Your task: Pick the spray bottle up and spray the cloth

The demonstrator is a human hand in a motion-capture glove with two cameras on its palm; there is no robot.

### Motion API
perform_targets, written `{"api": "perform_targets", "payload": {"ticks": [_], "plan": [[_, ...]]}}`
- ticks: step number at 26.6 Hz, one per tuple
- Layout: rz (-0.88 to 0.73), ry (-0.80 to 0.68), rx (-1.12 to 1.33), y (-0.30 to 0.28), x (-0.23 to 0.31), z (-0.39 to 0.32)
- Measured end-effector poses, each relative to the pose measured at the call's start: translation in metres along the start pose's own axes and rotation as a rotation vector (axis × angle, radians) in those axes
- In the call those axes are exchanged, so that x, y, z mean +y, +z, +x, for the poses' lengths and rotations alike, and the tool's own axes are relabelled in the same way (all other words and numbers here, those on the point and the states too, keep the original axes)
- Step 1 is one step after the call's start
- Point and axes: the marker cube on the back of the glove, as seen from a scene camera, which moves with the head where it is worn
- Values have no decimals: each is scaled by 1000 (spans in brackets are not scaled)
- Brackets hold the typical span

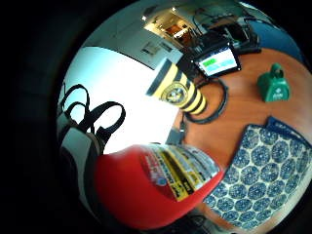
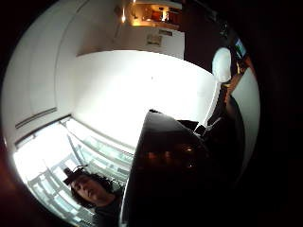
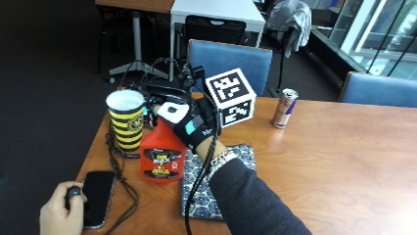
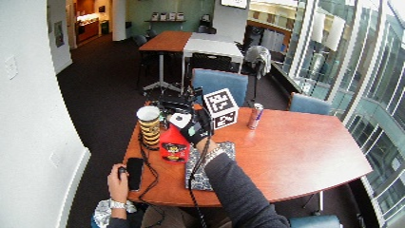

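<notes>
Spray bottle point(image 3: 161, 157) — red, with a yellow and black label — stands on the wooden table point(image 3: 338, 156), its base touching the left edge of the patterned blue cloth point(image 3: 215, 186). My gloved right hand point(image 3: 189, 125) is up at its neck, fingers curled round the top by the trigger; the little-finger palm view has the red shoulder point(image 1: 161, 183) filling the frame close under the palm. I judge the grasp made but the lift not yet done, since the base seems to sit on the wood. Left to do: raise it, turn the nozzle toward the cloth, squeeze.

Room for moving, reckoned clockwise from the bottle in the outside view: the striped yellow and black cup point(image 3: 127, 120) stands just beside at about ten o'clock, so I'd avoid swinging that way. Cables point(image 3: 124, 161) trail at nine, near the phone point(image 3: 98, 198) under the bare hand point(image 3: 62, 213). A can point(image 3: 284, 108) sits well apart at two. Toward three and four lies open table beyond the cloth — the safest side. The table's near edge is at six.
</notes>
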Motion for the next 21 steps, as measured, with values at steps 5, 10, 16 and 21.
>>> {"api": "perform_targets", "payload": {"ticks": [5, 10, 16, 21], "plan": [[-14, -14, 9, 7, -1, 7], [-5, -47, 25, 8, -10, -7], [14, -76, 34, 3, -15, -24], [16, -83, 30, 3, -17, -26]]}}
